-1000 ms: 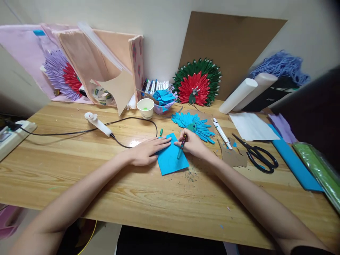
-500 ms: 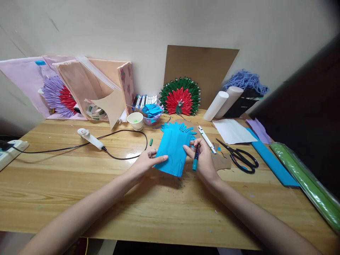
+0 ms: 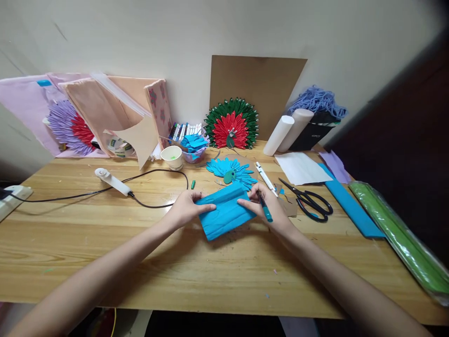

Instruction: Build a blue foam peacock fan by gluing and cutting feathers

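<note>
A blue sheet of crepe paper (image 3: 226, 213) is stretched between my two hands above the wooden table. My left hand (image 3: 189, 208) pinches its left edge, thumb on top. The right edge is gripped by my right hand (image 3: 271, 210), which also keeps a marker (image 3: 265, 209) with a teal end tucked in its fingers. Just beyond the paper lies a blue paper peacock (image 3: 242, 174) with a green body, on brown card. A small green cap (image 3: 193, 184) rests on the table near my left hand.
Black scissors (image 3: 314, 206), white markers (image 3: 265, 177) and a folded blue strip (image 3: 354, 203) lie to the right. A glue gun (image 3: 114, 181) with its cord and a paper cup (image 3: 171, 158) are on the left. A red-green peacock (image 3: 231, 128) leans at the back.
The blue paper has been turned from upright to lengthwise and lowered toward me, uncovering the blue peacock behind it. The marker in my right hand has tilted. The view has shifted slightly.
</note>
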The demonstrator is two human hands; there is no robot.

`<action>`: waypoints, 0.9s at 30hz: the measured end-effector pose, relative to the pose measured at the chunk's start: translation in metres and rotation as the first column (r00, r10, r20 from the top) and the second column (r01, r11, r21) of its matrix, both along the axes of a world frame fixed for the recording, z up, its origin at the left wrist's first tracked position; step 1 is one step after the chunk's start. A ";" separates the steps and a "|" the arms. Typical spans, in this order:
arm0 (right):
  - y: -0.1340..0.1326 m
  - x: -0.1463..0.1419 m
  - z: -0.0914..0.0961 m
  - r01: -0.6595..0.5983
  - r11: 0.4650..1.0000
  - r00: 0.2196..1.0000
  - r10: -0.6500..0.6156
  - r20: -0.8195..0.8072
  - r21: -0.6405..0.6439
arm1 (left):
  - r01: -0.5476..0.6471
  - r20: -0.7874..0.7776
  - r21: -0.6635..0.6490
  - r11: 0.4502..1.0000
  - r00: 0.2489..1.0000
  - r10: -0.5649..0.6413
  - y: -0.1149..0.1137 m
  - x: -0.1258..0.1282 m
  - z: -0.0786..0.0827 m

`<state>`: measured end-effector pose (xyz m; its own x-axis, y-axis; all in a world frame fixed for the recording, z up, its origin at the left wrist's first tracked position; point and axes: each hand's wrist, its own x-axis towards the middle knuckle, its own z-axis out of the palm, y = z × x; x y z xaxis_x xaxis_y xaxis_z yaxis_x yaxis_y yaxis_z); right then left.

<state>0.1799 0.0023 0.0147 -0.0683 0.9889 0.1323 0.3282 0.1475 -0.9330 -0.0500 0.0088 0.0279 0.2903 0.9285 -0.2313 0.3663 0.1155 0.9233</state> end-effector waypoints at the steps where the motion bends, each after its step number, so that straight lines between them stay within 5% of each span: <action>1: 0.002 -0.001 -0.003 -0.005 1.000 1.000 0.005 0.011 0.013 | -0.007 -0.024 0.028 1.000 1.000 0.008 0.000 0.000 -0.001; 5: 0.008 -0.009 -0.022 -0.003 1.000 1.000 0.004 -0.008 0.025 | -0.054 -0.177 0.295 0.954 0.978 0.110 -0.006 -0.002 -0.012; 10: 0.010 -0.022 -0.042 0.032 0.999 0.999 -0.031 0.042 -0.012 | 0.142 -0.458 0.662 0.736 0.854 0.247 -0.024 -0.006 -0.028; 15: 0.009 -0.023 -0.044 0.025 0.999 0.980 -0.018 0.199 -0.035 | 0.371 -0.523 0.581 0.724 0.852 -0.017 -0.025 -0.011 -0.038; 21: 0.000 -0.014 -0.024 0.016 0.989 0.950 -0.061 0.305 0.149 | 0.427 -0.553 0.512 0.745 0.828 -0.095 -0.023 -0.014 -0.039; 24: -0.007 -0.018 -0.019 -0.132 0.990 0.982 0.124 0.142 0.050 | 0.440 -0.548 0.499 0.746 0.828 -0.121 -0.023 -0.016 -0.038; 27: -0.013 -0.028 -0.022 -0.332 0.937 0.942 0.336 0.014 -0.107 | 0.447 -0.536 0.498 0.743 0.833 -0.141 -0.021 -0.016 -0.038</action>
<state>0.1519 -0.0111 -0.0068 -0.3994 0.9164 0.0248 0.3056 0.1586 -0.9389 -0.0664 -0.0124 -0.0104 0.5809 0.8001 0.1497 0.6588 -0.5701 0.4908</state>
